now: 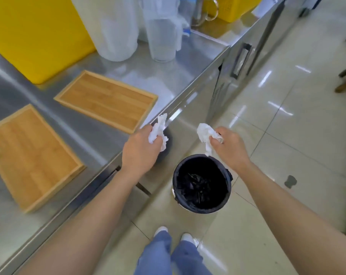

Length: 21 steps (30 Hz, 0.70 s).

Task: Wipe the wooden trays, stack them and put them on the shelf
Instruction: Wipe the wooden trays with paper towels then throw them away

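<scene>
Black liner fills the bin [202, 183] on the floor at lower centre; inside I can make out only dark crumpled folds. Both hands are out over it. The left hand [140, 149] is closed on a crumpled white tissue [158, 132] at the edge of the steel worktop [100, 135]. The right hand [230, 147] pinches a second wad [208, 135], which hangs just above the far rim of the bin.

Two wooden trays lie flat and apart on the worktop, both bare. The far tray [106, 101] sits at centre left, its near corner just beside the left hand. The near tray [31, 155] lies at the left edge of the frame, well apart from both hands.

At upper left stands a yellow box [35, 36], with clear plastic jugs [162, 38] beside it at upper centre and a yellow basket [235, 6] at the top.
</scene>
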### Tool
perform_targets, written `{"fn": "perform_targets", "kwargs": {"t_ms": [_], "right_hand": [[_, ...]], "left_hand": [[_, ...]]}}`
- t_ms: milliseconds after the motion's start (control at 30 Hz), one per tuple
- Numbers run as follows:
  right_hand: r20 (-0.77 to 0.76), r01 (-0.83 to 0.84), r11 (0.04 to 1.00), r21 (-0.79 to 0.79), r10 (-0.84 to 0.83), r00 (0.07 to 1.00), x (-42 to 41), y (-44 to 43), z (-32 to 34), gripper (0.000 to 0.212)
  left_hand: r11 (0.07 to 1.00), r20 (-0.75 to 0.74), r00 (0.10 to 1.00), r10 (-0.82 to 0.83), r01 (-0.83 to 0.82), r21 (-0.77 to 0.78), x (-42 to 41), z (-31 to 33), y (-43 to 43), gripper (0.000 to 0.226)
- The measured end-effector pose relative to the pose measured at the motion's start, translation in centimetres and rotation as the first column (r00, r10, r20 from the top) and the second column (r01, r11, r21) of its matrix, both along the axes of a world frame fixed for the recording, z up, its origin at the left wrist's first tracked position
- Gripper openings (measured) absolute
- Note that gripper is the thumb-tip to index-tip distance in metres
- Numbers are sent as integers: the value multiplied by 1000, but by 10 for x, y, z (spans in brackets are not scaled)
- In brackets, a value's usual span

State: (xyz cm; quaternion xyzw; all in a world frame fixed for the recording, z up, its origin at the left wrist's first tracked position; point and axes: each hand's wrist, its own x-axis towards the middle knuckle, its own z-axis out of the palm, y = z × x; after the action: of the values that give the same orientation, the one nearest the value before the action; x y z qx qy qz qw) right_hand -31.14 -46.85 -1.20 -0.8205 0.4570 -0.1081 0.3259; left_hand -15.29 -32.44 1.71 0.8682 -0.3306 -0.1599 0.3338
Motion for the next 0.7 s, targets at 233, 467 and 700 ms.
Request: {"fn": "perform_targets", "kwargs": {"t_ms": [233, 467, 700], "right_hand": [[-64, 161, 987, 24, -159, 985, -52, -6, -32, 21], [-116, 253, 963, 88, -243, 963, -51, -12, -104, 19], [-166, 309, 946, 93, -292, 942, -50, -18, -236, 26]], "left_hand": [[989, -156, 977, -143, 147, 14, -30, -25, -32, 28], [972, -255, 957, -140, 182, 148, -39, -103, -52, 27], [925, -317, 927, -202, 287, 248, -50, -239, -77, 33]]}}
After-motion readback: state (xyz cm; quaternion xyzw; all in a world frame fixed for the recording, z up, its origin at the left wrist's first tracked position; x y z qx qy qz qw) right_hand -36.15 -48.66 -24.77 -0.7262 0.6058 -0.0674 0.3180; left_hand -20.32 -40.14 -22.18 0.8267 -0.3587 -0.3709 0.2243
